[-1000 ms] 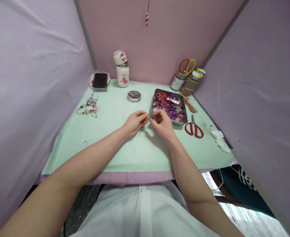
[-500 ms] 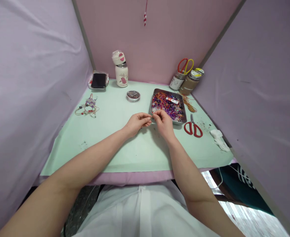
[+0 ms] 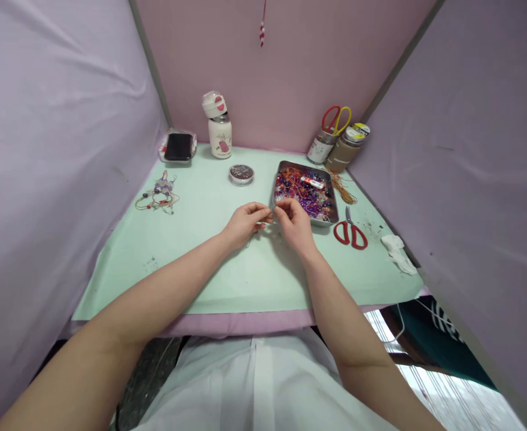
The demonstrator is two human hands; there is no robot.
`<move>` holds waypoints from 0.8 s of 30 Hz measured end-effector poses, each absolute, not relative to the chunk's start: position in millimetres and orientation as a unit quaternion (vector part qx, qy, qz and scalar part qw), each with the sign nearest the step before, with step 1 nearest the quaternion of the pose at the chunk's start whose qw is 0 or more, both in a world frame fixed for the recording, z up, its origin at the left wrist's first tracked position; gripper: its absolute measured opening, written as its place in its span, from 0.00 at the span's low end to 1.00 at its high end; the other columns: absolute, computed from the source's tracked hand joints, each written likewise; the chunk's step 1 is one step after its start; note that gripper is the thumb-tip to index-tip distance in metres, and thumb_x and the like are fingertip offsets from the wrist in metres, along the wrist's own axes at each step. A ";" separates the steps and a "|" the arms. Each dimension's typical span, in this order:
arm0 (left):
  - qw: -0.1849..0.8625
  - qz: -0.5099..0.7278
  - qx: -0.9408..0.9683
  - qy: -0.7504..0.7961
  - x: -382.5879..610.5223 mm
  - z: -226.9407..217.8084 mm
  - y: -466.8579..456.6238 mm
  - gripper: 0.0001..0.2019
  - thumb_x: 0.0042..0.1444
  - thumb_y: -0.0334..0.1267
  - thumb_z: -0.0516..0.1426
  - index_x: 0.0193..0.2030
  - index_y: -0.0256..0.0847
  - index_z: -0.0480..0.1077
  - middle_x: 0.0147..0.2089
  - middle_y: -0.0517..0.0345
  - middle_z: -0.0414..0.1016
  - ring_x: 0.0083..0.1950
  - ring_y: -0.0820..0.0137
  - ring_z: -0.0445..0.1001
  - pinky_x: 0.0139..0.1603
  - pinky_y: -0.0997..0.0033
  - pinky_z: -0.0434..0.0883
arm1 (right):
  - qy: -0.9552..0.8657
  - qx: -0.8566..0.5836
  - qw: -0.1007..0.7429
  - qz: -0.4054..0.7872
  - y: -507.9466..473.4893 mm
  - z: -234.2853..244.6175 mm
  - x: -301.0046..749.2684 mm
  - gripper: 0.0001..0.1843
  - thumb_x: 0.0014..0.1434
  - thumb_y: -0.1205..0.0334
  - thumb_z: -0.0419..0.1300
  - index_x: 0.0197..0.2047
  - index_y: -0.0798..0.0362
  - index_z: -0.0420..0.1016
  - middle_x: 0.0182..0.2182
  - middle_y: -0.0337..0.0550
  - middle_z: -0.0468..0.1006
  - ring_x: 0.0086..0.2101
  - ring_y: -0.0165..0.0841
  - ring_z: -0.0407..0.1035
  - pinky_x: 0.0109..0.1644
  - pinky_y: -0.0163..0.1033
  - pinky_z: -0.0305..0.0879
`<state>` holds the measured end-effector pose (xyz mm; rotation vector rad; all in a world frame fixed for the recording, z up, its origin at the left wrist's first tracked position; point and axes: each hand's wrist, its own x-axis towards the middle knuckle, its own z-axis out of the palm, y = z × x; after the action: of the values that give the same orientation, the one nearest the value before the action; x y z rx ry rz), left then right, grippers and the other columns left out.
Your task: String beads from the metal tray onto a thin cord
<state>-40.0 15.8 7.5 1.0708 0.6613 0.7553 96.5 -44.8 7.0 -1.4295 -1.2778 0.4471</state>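
Note:
My left hand (image 3: 246,224) and my right hand (image 3: 294,222) meet fingertip to fingertip over the table, just in front of the bead tray. Both are closed in a pinch. What sits between the fingertips is too small to make out; a thin thread-like bit shows faintly below my left hand. Behind my right hand stands the metal tray (image 3: 332,209), filled with purple, red and orange beads (image 3: 299,187) and orange cord. A small white-and-red tube (image 3: 312,182) lies on the beads. To the right rest red-handled scissors (image 3: 350,230).
A round spool case (image 3: 241,174) and a white bottle (image 3: 221,137) stand behind. At left lie beaded strings (image 3: 161,194) and a phone (image 3: 179,147). Back right: a can with scissors (image 3: 320,148), a brown jar (image 3: 346,149), golden cord (image 3: 344,190). White tissue (image 3: 398,254) is at the right edge.
The fingertips of my two hands have drawn slightly apart, and my left hand has shifted a little to the left. The things on the table stay where they were.

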 end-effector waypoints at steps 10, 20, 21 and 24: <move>0.725 0.394 0.460 0.328 -39.6 7.1 17.9 0.13 0.38 0.41 0.67 0.28 0.37 0.74 0.30 0.58 0.71 0.30 0.77 0.66 0.29 0.76 0.60 | -0.561 -0.598 0.510 0.260 -43.9 7.4 91.0 0.10 0.52 0.55 0.60 0.30 0.53 0.71 0.27 0.38 0.73 0.27 0.29 0.63 0.34 0.37 0.60; 0.726 0.407 0.437 0.342 -37.8 11.0 17.1 0.13 0.36 0.42 0.68 0.27 0.37 0.74 0.29 0.56 0.70 0.33 0.74 0.66 0.27 0.76 0.59 | -0.499 -0.622 0.530 0.288 -43.1 0.7 87.8 0.05 0.51 0.60 0.57 0.28 0.51 0.69 0.20 0.35 0.72 0.21 0.28 0.65 0.28 0.35 0.60; 0.730 0.403 0.433 0.340 -37.8 11.2 17.2 0.13 0.35 0.41 0.68 0.27 0.36 0.73 0.29 0.56 0.70 0.32 0.74 0.66 0.27 0.76 0.59 | -0.485 -0.619 0.545 0.291 -42.9 1.1 87.2 0.04 0.50 0.60 0.57 0.29 0.51 0.70 0.22 0.36 0.74 0.23 0.29 0.67 0.29 0.36 0.62; 0.744 0.388 0.430 0.333 -37.8 10.5 17.3 0.13 0.36 0.41 0.68 0.27 0.36 0.73 0.27 0.57 0.68 0.30 0.75 0.66 0.26 0.76 0.58 | -0.441 -0.594 0.599 0.307 -42.4 3.3 84.7 0.05 0.49 0.60 0.59 0.31 0.51 0.71 0.27 0.38 0.77 0.29 0.32 0.73 0.34 0.37 0.67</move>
<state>-37.8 17.3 10.5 0.9417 0.7288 0.8509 84.7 -42.4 3.3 -1.3762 -1.0223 0.7108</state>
